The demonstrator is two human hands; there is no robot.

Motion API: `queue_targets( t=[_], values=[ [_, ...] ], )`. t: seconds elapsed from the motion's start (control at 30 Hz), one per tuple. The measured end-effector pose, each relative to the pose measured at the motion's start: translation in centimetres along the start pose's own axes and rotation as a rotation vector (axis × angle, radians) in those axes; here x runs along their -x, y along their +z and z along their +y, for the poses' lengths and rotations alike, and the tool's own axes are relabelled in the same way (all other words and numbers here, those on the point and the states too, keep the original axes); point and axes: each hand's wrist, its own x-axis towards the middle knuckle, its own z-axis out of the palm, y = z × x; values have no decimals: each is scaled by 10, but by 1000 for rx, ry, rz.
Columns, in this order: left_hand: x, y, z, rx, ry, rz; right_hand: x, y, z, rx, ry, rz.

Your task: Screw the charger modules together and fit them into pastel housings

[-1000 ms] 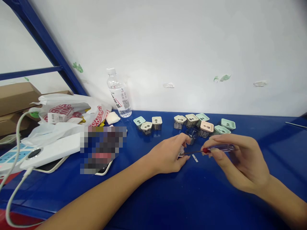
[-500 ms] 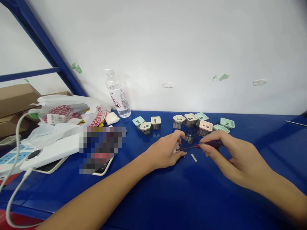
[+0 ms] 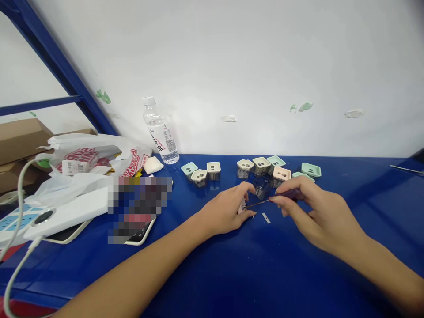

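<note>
The bottle (image 3: 161, 132) stands upright near the wall (image 3: 232, 66). Just left of the bottle's base sits a white lump (image 3: 153, 164); farther left are the bag (image 3: 127, 148) and boxes (image 3: 23, 134). Nearer the camera than the bottle lie a phone (image 3: 143, 236), a white device (image 3: 79, 208), a cable (image 3: 20, 198) and what looks like a power strip (image 3: 13, 221).

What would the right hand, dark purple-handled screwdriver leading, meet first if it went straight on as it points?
The right hand, screwdriver leading, would probably meet the small pale pink part in the grip of the left hand; the tip looks to be at it, though depth is unclear.
</note>
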Motion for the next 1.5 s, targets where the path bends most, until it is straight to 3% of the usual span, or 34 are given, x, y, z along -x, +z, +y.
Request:
queue_targets(
  t=[0.17, 0.43, 0.57, 0.83, 1.07, 1.2, 1.33, 1.5],
  values=[
    [0, 0, 0, -9, -6, -14, -2, -6, 0, 168, -81, -1],
    [0, 1, -1, -20, 5, -13, -4, -7, -5, -35, 54, -98],
    [0, 0, 0, -30, -1, -15, -2, -4, 0, 25, 49, -34],
    [-1, 0, 0, -21, -4, -27, -6, -10, -7, -28, 119, -147],
    [0, -1, 2, -25, -20, -22, -3, -5, -6, 88, 177, -84],
    [-1, 0, 0, -11, -2, -31, -5, -9, -4, 19, 165, -155],
    [0, 0, 0, -19, -10, -27, -6, -7, -6, -59, 119, -142],
    [0, -2, 2, -14, -24, -19, -2, -3, -5, -31, 181, -87]
  ],
)
